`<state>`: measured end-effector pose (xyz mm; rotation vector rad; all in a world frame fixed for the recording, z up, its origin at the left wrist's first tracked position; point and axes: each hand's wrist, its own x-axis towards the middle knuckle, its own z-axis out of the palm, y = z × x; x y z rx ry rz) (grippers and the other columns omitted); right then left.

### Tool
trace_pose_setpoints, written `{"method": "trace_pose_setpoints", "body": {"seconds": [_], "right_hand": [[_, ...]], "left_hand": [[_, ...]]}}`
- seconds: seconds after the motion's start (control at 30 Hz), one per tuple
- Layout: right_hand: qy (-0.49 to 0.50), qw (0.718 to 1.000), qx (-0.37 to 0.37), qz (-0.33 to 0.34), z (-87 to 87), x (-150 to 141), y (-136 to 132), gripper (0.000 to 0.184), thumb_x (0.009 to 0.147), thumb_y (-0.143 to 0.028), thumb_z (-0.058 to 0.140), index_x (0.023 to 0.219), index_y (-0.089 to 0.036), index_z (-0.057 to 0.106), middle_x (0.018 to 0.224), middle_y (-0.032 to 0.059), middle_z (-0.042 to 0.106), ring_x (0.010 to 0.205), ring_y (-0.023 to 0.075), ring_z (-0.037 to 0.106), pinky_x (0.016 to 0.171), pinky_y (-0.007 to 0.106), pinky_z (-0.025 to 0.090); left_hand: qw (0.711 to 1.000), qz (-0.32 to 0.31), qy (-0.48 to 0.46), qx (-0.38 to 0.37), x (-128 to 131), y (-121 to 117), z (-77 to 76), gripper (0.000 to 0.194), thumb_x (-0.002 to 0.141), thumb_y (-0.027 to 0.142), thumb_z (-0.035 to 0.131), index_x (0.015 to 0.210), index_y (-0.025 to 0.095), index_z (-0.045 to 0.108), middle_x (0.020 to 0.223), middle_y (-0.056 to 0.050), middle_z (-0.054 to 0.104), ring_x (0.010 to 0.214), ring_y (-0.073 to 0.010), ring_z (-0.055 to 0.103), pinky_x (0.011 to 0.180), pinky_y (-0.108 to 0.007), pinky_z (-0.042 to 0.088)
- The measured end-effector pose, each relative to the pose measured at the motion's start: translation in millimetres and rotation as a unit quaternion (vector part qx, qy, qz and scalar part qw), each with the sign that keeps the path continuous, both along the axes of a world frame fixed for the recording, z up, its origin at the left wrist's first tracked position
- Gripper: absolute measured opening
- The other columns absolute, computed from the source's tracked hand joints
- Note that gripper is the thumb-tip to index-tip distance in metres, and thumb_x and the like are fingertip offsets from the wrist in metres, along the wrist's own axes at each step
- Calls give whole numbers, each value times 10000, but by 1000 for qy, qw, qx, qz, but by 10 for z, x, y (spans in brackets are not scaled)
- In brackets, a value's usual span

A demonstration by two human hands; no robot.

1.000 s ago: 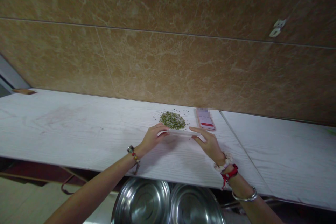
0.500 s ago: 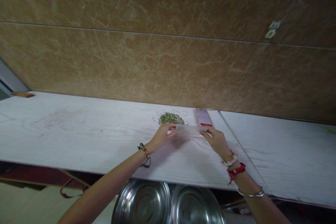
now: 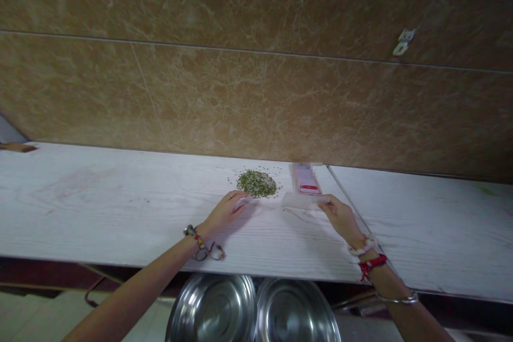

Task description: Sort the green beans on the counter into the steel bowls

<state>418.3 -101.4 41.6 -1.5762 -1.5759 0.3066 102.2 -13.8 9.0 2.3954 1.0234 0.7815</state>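
Note:
A pile of small green beans or seeds (image 3: pixel 257 184) lies on the white wood-grain tabletop (image 3: pixel 120 214), with loose ones scattered round it. My left hand (image 3: pixel 225 210) is just in front of the pile's left side, fingers curled round a small whitish, see-through piece (image 3: pixel 242 202) whose kind I cannot make out. Pinched by its right end in my right hand (image 3: pixel 340 217) is a thin, translucent white sheet (image 3: pixel 301 201). This sheet reaches left towards the pile and is apart from my left hand.
Behind the sheet lies a phone (image 3: pixel 306 179) with a lit screen. A brown marbled wall (image 3: pixel 224 101) rises along the table's back edge. Two shiny metal basins (image 3: pixel 216 310) stand below the front edge. At the far left is a brown wooden piece (image 3: pixel 18 147).
My hands first came together with the translucent sheet stretched between them. Now they have parted: the left moved left with a whitish piece, the right moved right with the sheet.

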Motion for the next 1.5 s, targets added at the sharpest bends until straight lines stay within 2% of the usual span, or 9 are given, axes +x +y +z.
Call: {"method": "trace_pose_setpoints", "body": {"seconds": [0.2,0.4,0.7,1.03,1.23,1.5], "right_hand": [[-21,1000,8,16,-36,-33,-91,227,753,-418,472,768,-219,580,720,39,704,703,184,669,662,293,524],[-46,999,16,21,-50,-58,-165,230,779,-423,473,776,-226,591,719,33,703,694,182,663,650,281,513],[-39,999,29,10,9,-73,-123,266,791,-450,473,787,-219,604,759,42,715,735,187,675,679,292,522],[-38,999,16,22,41,-98,-264,241,777,-421,485,766,-219,614,746,38,718,716,180,672,659,284,524],[-34,999,26,2,67,-101,-271,244,767,-430,487,761,-225,619,748,35,725,709,185,678,656,293,531],[-46,999,5,2,70,-233,-469,264,780,-452,502,723,-222,619,701,33,723,668,183,688,585,266,527]], "left_hand": [[999,43,2,7,-220,46,-102,307,863,302,442,1112,174,567,1177,-104,583,1131,-230,531,1029,-413,412],[998,61,12,10,-205,55,-137,320,856,301,456,1119,149,557,1181,-117,577,1123,-227,544,1019,-387,425],[998,60,28,23,-210,62,-156,309,860,304,454,1113,154,547,1152,-108,593,1070,-216,572,972,-374,455],[998,61,25,19,-214,66,-148,314,851,293,468,1117,150,553,1154,-105,590,1089,-214,554,994,-364,434],[997,66,20,20,-213,66,-151,306,847,292,472,1106,153,556,1147,-105,591,1077,-216,560,986,-372,442],[996,83,6,15,-277,65,-130,294,829,272,480,1097,185,563,1159,-82,589,1074,-203,562,990,-359,441]]}}
